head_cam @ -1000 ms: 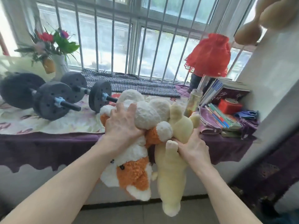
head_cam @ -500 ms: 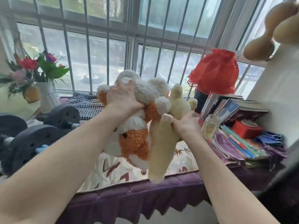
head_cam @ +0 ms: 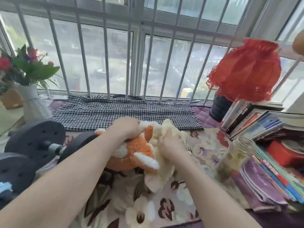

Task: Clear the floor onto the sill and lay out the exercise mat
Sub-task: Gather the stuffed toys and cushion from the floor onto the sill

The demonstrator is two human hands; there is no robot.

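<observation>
An orange-and-white plush fox [head_cam: 133,153] and a pale yellow plush toy [head_cam: 162,175] lie side by side on the window sill's flowered cloth [head_cam: 148,209]. My left hand [head_cam: 125,127] presses down on the fox's upper part and grips it. On the yellow toy's middle sits my right hand [head_cam: 171,145], closed around its fur. Both toys rest on the sill in front of a black-and-white checked cloth [head_cam: 125,114]. No exercise mat is in view.
Dark dumbbells [head_cam: 35,145] lie at the left of the sill, a white vase of flowers [head_cam: 32,102] behind them. A glass jar [head_cam: 233,158], stacked books [head_cam: 256,122] and a red lamp [head_cam: 246,69] crowd the right. Window bars [head_cam: 105,51] close off the back.
Both hands carried the two plush toys up from below the sill edge and set them down flat on the flowered cloth. The view moved in closer over the sill.
</observation>
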